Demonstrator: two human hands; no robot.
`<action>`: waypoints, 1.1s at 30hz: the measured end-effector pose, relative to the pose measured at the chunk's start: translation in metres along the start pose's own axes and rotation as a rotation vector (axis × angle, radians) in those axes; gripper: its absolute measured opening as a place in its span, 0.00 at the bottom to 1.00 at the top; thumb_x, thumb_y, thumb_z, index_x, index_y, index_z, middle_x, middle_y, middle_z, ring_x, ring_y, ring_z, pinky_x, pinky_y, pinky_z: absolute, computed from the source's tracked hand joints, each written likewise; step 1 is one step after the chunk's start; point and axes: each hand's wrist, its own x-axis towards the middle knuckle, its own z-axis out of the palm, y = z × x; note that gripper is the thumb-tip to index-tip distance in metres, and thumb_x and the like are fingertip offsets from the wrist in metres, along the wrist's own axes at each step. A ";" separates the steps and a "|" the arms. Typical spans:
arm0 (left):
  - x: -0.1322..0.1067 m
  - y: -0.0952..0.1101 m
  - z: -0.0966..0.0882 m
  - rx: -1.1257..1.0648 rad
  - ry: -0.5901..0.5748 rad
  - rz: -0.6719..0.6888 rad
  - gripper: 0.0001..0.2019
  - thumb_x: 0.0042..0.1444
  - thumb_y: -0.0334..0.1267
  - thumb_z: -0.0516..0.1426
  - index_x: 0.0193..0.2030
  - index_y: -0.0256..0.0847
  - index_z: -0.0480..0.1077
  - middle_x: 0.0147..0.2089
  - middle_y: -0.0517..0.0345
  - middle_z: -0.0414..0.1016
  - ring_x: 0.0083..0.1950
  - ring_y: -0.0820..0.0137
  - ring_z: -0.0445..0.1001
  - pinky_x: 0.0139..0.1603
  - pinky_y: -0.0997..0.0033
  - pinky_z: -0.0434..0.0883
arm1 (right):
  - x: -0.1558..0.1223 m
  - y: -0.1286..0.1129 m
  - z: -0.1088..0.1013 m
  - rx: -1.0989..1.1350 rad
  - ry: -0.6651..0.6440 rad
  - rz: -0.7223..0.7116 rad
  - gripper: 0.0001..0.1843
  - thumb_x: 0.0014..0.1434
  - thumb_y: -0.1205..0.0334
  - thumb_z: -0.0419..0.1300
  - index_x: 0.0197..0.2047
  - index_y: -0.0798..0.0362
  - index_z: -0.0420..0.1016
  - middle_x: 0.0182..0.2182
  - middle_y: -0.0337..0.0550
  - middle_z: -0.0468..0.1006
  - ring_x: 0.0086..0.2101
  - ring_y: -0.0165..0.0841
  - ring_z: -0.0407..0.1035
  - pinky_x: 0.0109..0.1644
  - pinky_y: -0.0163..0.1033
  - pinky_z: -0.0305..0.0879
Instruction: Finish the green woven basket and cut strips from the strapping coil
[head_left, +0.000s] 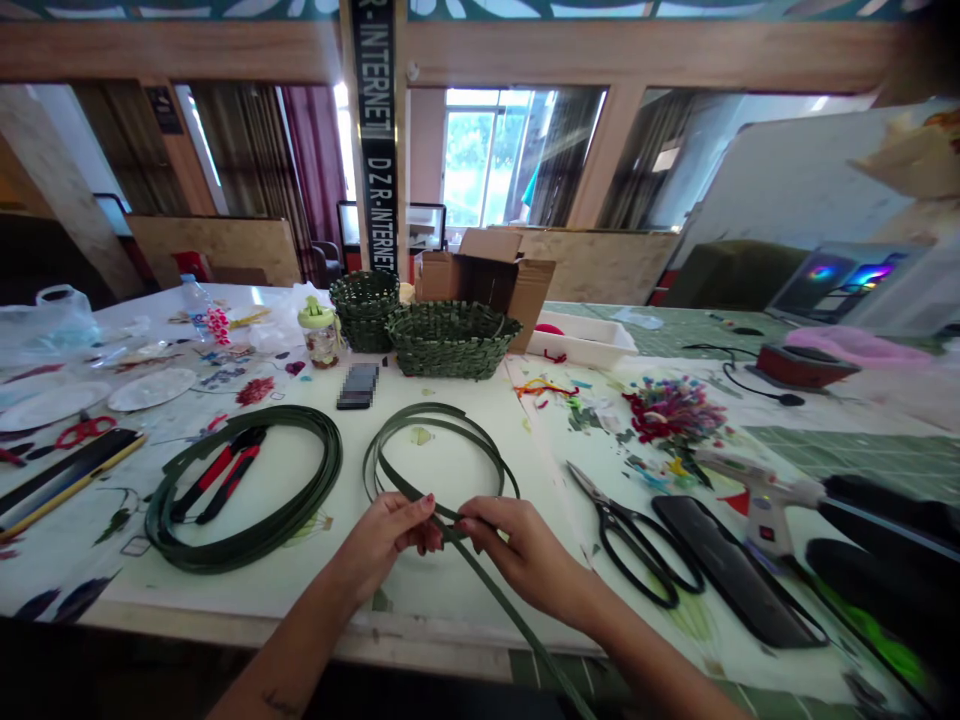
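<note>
Both hands meet over the near middle of the table on a green flat weaving strip (480, 440) that curves into loose loops. My left hand (401, 530) pinches the strip between thumb and fingers. Close beside it, my right hand (517, 545) grips the same strip, its fingers curled. One length runs from between the hands down to the right, past the table's front edge. To the left lies a thick coil of green strips (322, 490) with red-handled pliers (225, 475) inside it. Large black-handled scissors (637, 540) rest to the right of my hands.
Behind stand an oval woven green basket (454, 340), a round one (366, 310), a cardboard box (532, 300) and a lidded cup (319, 335). On the right are a black case (739, 570), a glue gun (769, 500) and colourful flower stems (671, 410). Red scissors (86, 430) lie left.
</note>
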 end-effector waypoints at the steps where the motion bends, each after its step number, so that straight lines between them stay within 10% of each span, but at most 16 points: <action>1: -0.001 -0.001 -0.001 0.010 -0.015 0.003 0.16 0.53 0.44 0.59 0.22 0.33 0.75 0.21 0.53 0.73 0.24 0.75 0.67 0.27 0.75 0.59 | -0.001 -0.001 0.000 0.010 -0.004 -0.001 0.14 0.65 0.61 0.48 0.34 0.54 0.72 0.25 0.38 0.71 0.27 0.28 0.63 0.32 0.31 0.57; 9: -0.009 -0.006 0.011 0.031 -0.060 -0.035 0.14 0.50 0.41 0.60 0.23 0.31 0.76 0.18 0.52 0.72 0.20 0.75 0.66 0.25 0.74 0.61 | 0.001 0.006 -0.003 -0.001 -0.059 -0.171 0.14 0.65 0.64 0.47 0.33 0.54 0.72 0.27 0.41 0.73 0.29 0.29 0.66 0.34 0.32 0.59; 21: -0.048 -0.010 0.052 0.040 -0.431 -0.272 0.11 0.40 0.42 0.65 0.22 0.33 0.76 0.19 0.56 0.70 0.20 0.76 0.63 0.22 0.75 0.57 | 0.040 0.126 -0.027 -0.271 0.140 -0.088 0.13 0.63 0.65 0.49 0.35 0.55 0.75 0.33 0.48 0.76 0.36 0.35 0.69 0.42 0.40 0.63; 33: -0.011 -0.015 0.029 -0.046 -0.244 -0.245 0.12 0.44 0.39 0.61 0.18 0.30 0.73 0.16 0.53 0.69 0.16 0.73 0.66 0.21 0.74 0.60 | 0.019 0.054 -0.027 -0.440 -0.089 -0.158 0.07 0.59 0.60 0.57 0.35 0.55 0.73 0.34 0.47 0.74 0.39 0.37 0.66 0.51 0.45 0.56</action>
